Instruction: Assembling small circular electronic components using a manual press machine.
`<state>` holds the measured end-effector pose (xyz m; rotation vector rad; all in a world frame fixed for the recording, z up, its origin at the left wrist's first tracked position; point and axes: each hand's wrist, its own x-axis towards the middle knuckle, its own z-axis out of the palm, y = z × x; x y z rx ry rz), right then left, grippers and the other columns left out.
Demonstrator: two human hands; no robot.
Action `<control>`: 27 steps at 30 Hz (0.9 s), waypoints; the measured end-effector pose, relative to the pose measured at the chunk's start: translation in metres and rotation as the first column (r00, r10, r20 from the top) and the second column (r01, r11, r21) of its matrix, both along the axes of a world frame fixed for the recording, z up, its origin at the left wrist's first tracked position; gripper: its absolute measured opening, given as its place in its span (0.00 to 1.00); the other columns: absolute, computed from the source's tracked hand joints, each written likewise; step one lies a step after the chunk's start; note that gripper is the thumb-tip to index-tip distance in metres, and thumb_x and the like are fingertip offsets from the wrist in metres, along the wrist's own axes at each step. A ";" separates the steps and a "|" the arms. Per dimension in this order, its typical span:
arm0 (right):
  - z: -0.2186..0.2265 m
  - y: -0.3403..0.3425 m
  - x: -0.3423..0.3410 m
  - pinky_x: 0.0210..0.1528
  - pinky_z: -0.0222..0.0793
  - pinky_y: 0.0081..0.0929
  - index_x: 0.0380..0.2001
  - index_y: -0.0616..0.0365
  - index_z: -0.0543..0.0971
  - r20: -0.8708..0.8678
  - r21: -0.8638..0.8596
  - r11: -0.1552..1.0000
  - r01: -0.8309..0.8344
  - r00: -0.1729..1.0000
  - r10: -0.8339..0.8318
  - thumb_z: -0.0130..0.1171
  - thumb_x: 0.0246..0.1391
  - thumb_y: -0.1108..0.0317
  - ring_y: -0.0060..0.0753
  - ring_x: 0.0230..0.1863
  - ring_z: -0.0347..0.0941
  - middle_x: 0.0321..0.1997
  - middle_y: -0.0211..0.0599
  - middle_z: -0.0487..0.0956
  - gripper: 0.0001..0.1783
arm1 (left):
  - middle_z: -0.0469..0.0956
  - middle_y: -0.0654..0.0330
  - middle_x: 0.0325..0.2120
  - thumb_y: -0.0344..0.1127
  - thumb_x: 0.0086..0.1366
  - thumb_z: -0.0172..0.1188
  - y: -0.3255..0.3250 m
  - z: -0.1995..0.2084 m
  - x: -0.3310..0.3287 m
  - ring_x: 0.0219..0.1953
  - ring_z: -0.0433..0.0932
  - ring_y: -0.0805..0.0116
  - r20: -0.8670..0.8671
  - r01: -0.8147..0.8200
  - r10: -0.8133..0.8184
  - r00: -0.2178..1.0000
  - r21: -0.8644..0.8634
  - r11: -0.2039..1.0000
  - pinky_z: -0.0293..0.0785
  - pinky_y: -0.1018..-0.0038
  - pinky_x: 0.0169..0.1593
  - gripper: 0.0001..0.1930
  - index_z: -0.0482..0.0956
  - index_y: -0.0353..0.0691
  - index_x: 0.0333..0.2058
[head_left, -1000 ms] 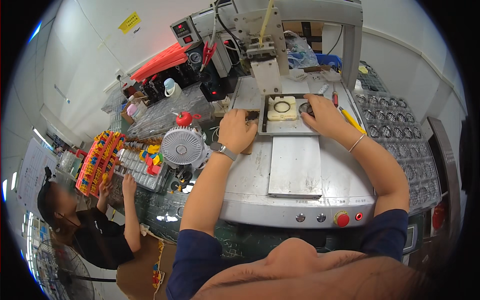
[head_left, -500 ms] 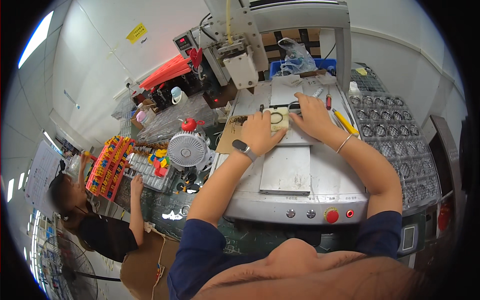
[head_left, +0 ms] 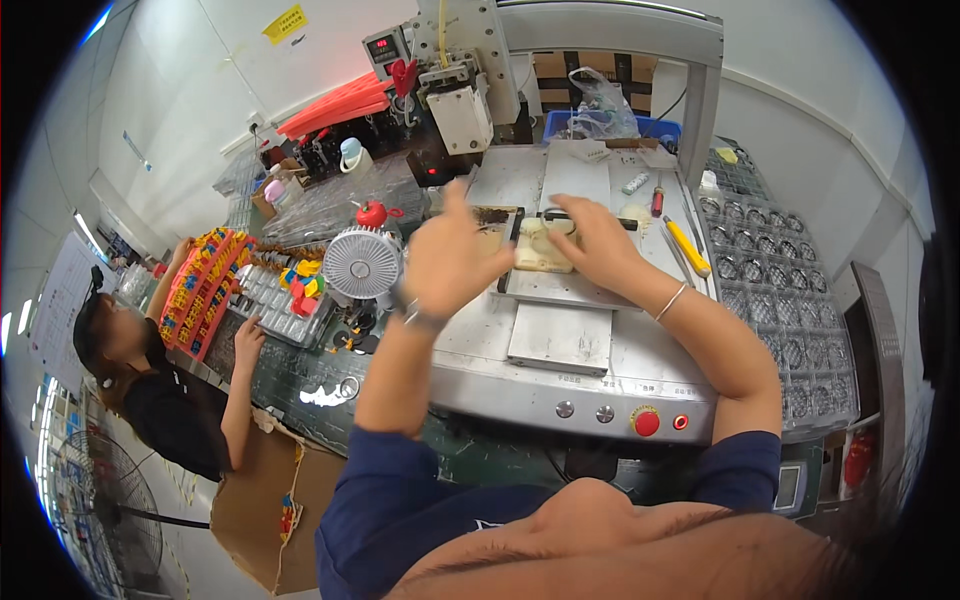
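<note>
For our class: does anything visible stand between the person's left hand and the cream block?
Only the metal tray's dark left rim shows between the left hand and the cream block; the hand looks raised above it. The right hand is at the block's right side, not in between.

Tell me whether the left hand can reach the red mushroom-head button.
Likely yes: the left hand looks empty, and the red mushroom-head button sits uncovered on the machine's front panel, with nothing visibly blocking it.
</note>
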<state>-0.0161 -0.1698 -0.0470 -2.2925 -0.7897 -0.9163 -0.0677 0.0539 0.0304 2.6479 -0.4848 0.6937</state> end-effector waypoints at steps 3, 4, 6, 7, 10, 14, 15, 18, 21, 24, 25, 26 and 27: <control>-0.001 0.007 -0.004 0.55 0.66 0.43 0.54 0.60 0.72 -0.132 -0.120 0.990 -0.078 0.989 0.062 0.57 0.55 0.62 0.51 0.52 0.71 0.49 0.49 0.77 0.24 | 0.77 0.43 0.24 0.43 0.49 0.68 0.066 -0.018 -0.048 0.31 0.78 0.42 0.049 -0.111 0.113 0.992 -0.029 0.993 0.74 0.56 0.34 0.41 0.58 0.26 0.56; -0.001 0.005 -0.002 0.55 0.66 0.43 0.53 0.60 0.73 -0.175 -0.131 0.987 -0.089 0.982 0.066 0.56 0.55 0.62 0.51 0.52 0.71 0.49 0.49 0.78 0.23 | 0.77 0.42 0.25 0.41 0.49 0.68 0.084 -0.028 -0.063 0.31 0.78 0.42 0.008 -0.199 0.201 0.980 -0.072 0.977 0.73 0.55 0.34 0.40 0.58 0.26 0.56; 0.001 0.006 -0.002 0.56 0.64 0.42 0.52 0.59 0.75 -0.233 -0.141 0.983 -0.120 0.969 0.085 0.55 0.56 0.61 0.50 0.54 0.71 0.49 0.47 0.78 0.22 | 0.77 0.38 0.29 0.42 0.49 0.67 0.133 -0.059 -0.085 0.34 0.78 0.40 -0.057 -0.405 0.402 0.914 -0.048 0.913 0.74 0.55 0.36 0.41 0.58 0.26 0.56; -0.002 0.000 -0.004 0.56 0.64 0.42 0.52 0.59 0.75 -0.243 -0.150 0.984 -0.100 0.968 0.062 0.55 0.56 0.61 0.50 0.54 0.71 0.49 0.47 0.78 0.22 | 0.77 0.38 0.30 0.42 0.48 0.67 0.153 -0.085 -0.085 0.35 0.78 0.40 -0.110 -0.450 0.443 0.890 -0.045 0.892 0.74 0.55 0.37 0.41 0.57 0.26 0.56; 0.000 0.008 -0.012 0.62 0.57 0.43 0.52 0.56 0.76 -0.108 -0.260 0.963 -0.068 0.993 0.041 0.52 0.59 0.55 0.48 0.59 0.68 0.52 0.47 0.78 0.23 | 0.78 0.36 0.33 0.44 0.47 0.68 0.201 -0.141 -0.123 0.37 0.79 0.39 -0.229 -0.645 0.659 0.717 0.140 0.751 0.76 0.55 0.40 0.41 0.58 0.26 0.54; 0.008 0.009 -0.017 0.64 0.54 0.46 0.54 0.56 0.75 -0.063 -0.431 0.896 -0.112 0.994 0.094 0.50 0.59 0.49 0.50 0.58 0.68 0.51 0.49 0.77 0.27 | 0.79 0.39 0.35 0.47 0.48 0.69 0.238 -0.206 -0.141 0.38 0.79 0.41 -0.373 -0.710 0.759 0.533 0.291 0.641 0.77 0.54 0.41 0.39 0.61 0.28 0.51; 0.011 0.008 -0.019 0.65 0.52 0.47 0.55 0.55 0.75 -0.021 -0.509 0.859 -0.058 0.998 0.054 0.49 0.60 0.46 0.52 0.59 0.67 0.50 0.50 0.76 0.29 | 0.79 0.39 0.36 0.48 0.48 0.69 0.236 -0.209 -0.143 0.39 0.79 0.41 -0.354 -0.707 0.765 0.538 0.304 0.638 0.77 0.54 0.42 0.39 0.61 0.28 0.51; 0.011 0.013 -0.024 0.67 0.50 0.49 0.57 0.56 0.74 0.029 -0.597 0.802 0.017 1.000 0.001 0.45 0.60 0.41 0.53 0.58 0.67 0.48 0.52 0.76 0.33 | 0.79 0.41 0.35 0.48 0.49 0.68 0.235 -0.211 -0.138 0.39 0.79 0.42 -0.400 -0.720 0.758 0.514 0.278 0.635 0.77 0.55 0.42 0.39 0.61 0.27 0.51; 0.010 0.026 -0.033 0.67 0.49 0.50 0.57 0.58 0.73 0.014 -0.639 0.766 0.067 0.997 -0.075 0.43 0.61 0.40 0.53 0.57 0.67 0.47 0.55 0.76 0.35 | 0.79 0.41 0.35 0.48 0.49 0.67 0.230 -0.204 -0.131 0.38 0.80 0.43 -0.386 -0.712 0.738 0.553 0.242 0.660 0.77 0.55 0.41 0.38 0.62 0.27 0.51; 0.021 0.044 -0.041 0.66 0.50 0.50 0.57 0.61 0.72 -0.038 -0.695 0.710 0.111 0.981 -0.190 0.42 0.62 0.41 0.53 0.55 0.68 0.46 0.58 0.76 0.35 | 0.79 0.40 0.33 0.46 0.48 0.67 0.221 -0.203 -0.130 0.37 0.80 0.43 -0.390 -0.641 0.647 0.655 0.166 0.750 0.77 0.54 0.41 0.35 0.63 0.27 0.48; 0.024 0.048 -0.043 0.66 0.50 0.50 0.57 0.63 0.72 -0.074 -0.719 0.684 0.120 0.966 -0.247 0.42 0.62 0.41 0.53 0.53 0.69 0.45 0.58 0.76 0.36 | 0.79 0.40 0.33 0.46 0.48 0.67 0.218 -0.205 -0.130 0.37 0.80 0.43 -0.391 -0.641 0.646 0.655 0.164 0.750 0.77 0.54 0.41 0.35 0.63 0.27 0.48; 0.026 0.047 -0.042 0.66 0.50 0.50 0.57 0.63 0.72 -0.074 -0.720 0.683 0.121 0.966 -0.249 0.42 0.62 0.41 0.53 0.53 0.69 0.45 0.58 0.76 0.36 | 0.79 0.40 0.33 0.45 0.48 0.67 0.215 -0.207 -0.129 0.37 0.79 0.42 -0.390 -0.600 0.595 0.702 0.125 0.790 0.76 0.54 0.40 0.34 0.63 0.27 0.47; 0.028 0.046 -0.041 0.65 0.51 0.49 0.56 0.63 0.72 -0.105 -0.704 0.703 0.097 0.965 -0.239 0.41 0.62 0.41 0.52 0.52 0.69 0.44 0.57 0.76 0.36 | 0.79 0.40 0.32 0.44 0.48 0.67 0.214 -0.210 -0.128 0.36 0.79 0.42 -0.387 -0.554 0.540 0.747 0.087 0.828 0.76 0.54 0.40 0.33 0.64 0.27 0.46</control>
